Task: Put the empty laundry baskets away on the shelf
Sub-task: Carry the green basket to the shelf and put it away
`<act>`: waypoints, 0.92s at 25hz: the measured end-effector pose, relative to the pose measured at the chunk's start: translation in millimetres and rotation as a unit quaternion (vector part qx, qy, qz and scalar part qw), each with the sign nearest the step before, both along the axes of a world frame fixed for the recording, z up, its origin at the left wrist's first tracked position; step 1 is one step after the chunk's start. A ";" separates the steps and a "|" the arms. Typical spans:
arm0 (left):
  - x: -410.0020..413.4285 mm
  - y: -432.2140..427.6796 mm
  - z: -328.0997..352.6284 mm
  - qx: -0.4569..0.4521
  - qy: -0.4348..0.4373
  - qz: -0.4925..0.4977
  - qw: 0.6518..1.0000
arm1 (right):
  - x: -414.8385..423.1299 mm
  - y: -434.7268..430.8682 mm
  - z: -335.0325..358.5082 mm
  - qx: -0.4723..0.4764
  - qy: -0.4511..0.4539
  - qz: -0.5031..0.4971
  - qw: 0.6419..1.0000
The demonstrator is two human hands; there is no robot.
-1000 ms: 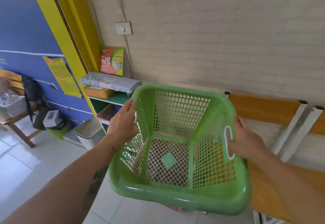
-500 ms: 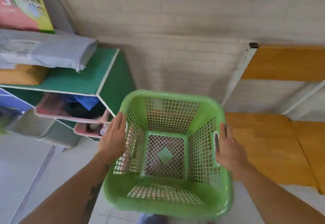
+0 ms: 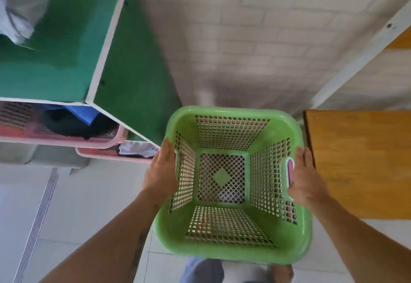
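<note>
An empty green mesh laundry basket (image 3: 231, 247) hangs low in front of me, seen from straight above. My left hand (image 3: 161, 169) grips its left rim and my right hand (image 3: 305, 182) grips its right rim by the handle slot. Pink shows through the mesh and the handle slot, as if another basket lies underneath. The green shelf unit (image 3: 106, 44) stands to the left of the basket, its side panel close to my left hand. Two pink baskets (image 3: 97, 143) holding clothes sit on its lower shelves.
A brick wall (image 3: 255, 38) lies straight ahead. An orange wooden bench (image 3: 360, 160) with a white frame borders the basket on the right. A grey bundle (image 3: 20, 9) rests on the shelf top. A grey bin (image 3: 44, 158) stands below the shelf. The floor is white tile.
The view has tilted down and moved closer to the shelf. The green basket, held in both hands, has come lower, between the shelf side and the bench.
</note>
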State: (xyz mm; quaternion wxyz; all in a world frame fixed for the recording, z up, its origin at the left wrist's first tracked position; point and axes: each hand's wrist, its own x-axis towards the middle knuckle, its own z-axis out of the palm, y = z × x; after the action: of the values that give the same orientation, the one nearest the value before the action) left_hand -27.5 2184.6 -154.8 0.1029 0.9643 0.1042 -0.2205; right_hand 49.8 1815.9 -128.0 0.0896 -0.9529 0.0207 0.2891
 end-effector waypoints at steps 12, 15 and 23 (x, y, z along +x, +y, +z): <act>36.0 -91.8 197.3 -0.121 -0.023 0.019 0.992 | -50.4 -31.9 163.6 0.068 0.036 -0.066 0.995; 43.0 -141.3 246.0 -0.132 -0.065 -0.026 0.989 | -68.1 -73.5 210.6 0.086 0.000 -0.103 0.991; 23.9 -347.7 359.6 -0.102 -0.092 -0.198 0.971 | -151.9 -257.5 328.3 0.098 -0.119 -0.195 0.969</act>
State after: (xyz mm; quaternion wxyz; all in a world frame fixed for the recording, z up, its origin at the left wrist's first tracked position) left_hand -3.6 1836.8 204.7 0.1637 0.9663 -0.1221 -0.1567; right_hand -102.2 1558.4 200.3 0.2386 -0.9446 0.1667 0.1515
